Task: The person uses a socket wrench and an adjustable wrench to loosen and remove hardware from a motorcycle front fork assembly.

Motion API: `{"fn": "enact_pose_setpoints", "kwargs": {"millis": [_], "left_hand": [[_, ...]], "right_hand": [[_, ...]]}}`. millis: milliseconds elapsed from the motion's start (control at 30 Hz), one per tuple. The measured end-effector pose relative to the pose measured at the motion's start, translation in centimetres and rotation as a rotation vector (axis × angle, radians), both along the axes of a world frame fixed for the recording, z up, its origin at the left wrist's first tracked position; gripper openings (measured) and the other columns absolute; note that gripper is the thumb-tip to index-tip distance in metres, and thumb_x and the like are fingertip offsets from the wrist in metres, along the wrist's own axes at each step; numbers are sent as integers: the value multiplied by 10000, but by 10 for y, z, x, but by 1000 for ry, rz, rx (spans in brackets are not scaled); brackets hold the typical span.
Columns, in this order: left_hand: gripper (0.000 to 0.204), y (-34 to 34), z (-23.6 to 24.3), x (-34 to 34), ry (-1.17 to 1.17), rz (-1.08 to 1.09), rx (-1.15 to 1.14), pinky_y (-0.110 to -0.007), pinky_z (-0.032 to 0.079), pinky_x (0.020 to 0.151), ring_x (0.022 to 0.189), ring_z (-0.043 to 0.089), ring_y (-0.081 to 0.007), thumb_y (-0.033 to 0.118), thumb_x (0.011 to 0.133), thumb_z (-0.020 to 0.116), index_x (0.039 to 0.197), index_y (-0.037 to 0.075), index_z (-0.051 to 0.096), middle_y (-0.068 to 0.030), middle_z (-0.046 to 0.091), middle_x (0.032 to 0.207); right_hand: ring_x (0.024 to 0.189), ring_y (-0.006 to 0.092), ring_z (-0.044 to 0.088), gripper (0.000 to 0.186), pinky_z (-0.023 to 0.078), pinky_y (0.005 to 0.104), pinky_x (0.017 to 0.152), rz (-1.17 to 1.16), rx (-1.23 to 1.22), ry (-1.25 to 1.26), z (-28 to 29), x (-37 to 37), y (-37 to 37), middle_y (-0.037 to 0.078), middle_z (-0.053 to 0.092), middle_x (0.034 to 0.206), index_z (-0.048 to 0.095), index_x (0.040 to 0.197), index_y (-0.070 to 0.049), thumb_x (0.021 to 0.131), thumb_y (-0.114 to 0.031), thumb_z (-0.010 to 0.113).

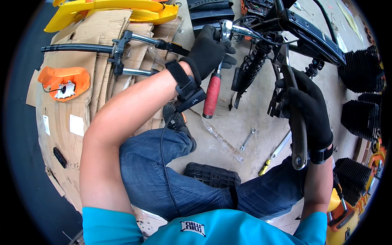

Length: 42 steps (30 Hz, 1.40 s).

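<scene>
My gloved left hand (212,55) grips the steel shaft of a wrench with a red handle (212,96), which hangs below my fingers. The wrench's head meets a chrome fitting (241,29) on a black vehicle frame (303,32). My gloved right hand (308,108) is wrapped round a long dark metal bar tool (298,139), slanting up toward the frame. A black coil-spring shock (254,61) hangs between my hands, with a black cable running above it. My fingers partly hide both tools.
A fork assembly (118,52), an orange plastic part (67,81) and yellow panels (143,12) lie on stacked cardboard (61,122) at left. A combination wrench (248,139), yellow-handled tool (265,167) and black mat (212,173) are below. Black ribbed parts (359,118) line the right.
</scene>
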<state>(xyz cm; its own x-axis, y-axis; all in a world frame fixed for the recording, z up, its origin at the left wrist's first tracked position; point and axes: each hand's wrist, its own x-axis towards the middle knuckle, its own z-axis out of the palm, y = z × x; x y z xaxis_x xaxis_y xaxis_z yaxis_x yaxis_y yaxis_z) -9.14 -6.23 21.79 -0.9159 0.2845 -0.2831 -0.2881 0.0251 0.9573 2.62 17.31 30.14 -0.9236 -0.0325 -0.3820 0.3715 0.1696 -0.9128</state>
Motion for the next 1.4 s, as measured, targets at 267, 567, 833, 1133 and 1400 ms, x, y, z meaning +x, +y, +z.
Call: {"fn": "enact_pose_setpoints", "kwargs": {"millis": [267,567,833,1133,1400], "left_hand": [[274,-4,1,-2,-25,-49,8,-317,613,674,783,715,-265,139,986,508,1166,-62,458,-219,671,955],[358,-27,14,-24,-72,-339,122,-316,582,789,915,696,-247,228,986,544,1144,-92,556,-215,670,1039],[305,-33,39,-28,314,-620,-283,-304,575,813,933,695,-199,211,998,526,1189,-17,592,-153,690,1045],[209,-7,-53,-8,527,-132,-382,-337,541,717,753,691,-203,96,899,625,1067,-9,559,-114,661,873],[246,-18,11,-14,-114,-384,-67,-301,574,702,817,693,-167,218,983,567,1086,-3,541,-89,661,944]], "right_hand": [[781,121,608,597,547,262,599,21,-42,5,4,-1,0,110,636,1063,456,1357,62,827,-175,593],[805,136,622,510,560,264,591,20,-92,32,5,-3,4,118,651,1059,502,1289,76,861,-188,586],[846,160,658,505,601,295,624,46,-31,58,-2,-2,8,126,651,1062,509,1290,68,883,-224,578],[856,166,673,347,611,283,627,168,52,187,-11,-3,12,137,625,1101,569,1223,22,926,-156,558],[863,187,680,260,617,284,637,234,174,231,-10,-2,22,164,580,1115,618,1161,-30,916,-113,586]]}}
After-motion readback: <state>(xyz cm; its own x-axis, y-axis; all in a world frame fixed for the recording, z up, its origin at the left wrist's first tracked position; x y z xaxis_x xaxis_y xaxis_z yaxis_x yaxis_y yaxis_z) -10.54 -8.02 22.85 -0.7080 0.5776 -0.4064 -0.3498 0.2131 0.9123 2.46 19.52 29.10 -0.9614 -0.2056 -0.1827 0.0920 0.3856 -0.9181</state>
